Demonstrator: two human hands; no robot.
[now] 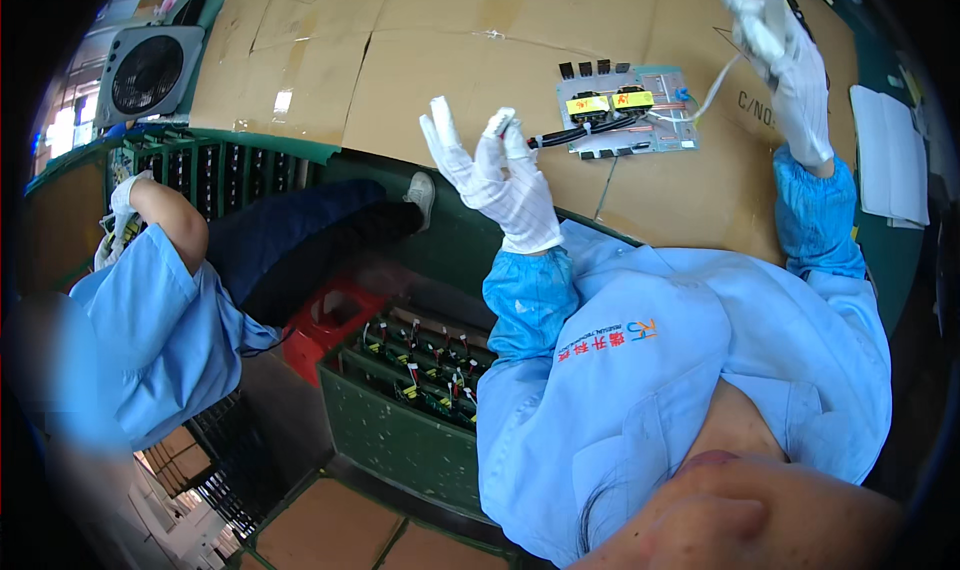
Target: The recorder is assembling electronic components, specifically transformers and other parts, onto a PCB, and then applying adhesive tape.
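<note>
A circuit board (pixel 672 130) with two yellow-labelled transformers (pixel 632 100) lies flat on the cardboard-covered table. A sleeved black cable (pixel 570 135) runs left from it to my left hand (pixel 500 185). That white-gloved hand pinches the cable's end between thumb and index finger, its other fingers spread. From the board's right side a thin white wire (pixel 718 92) rises to my right hand (pixel 785 65), also gloved. The right fingers are closed at the wire, beyond the board's far right corner. Its far end is hidden by the glove.
Cardboard (pixel 430 80) covers the table. White papers (pixel 888 155) lie at the right, and a fan (pixel 148 73) stands far left. Below the table's left edge are a green bin (pixel 400 460) holding wired boards and a red stool (pixel 330 320). A co-worker's arm (pixel 170 220) is at left.
</note>
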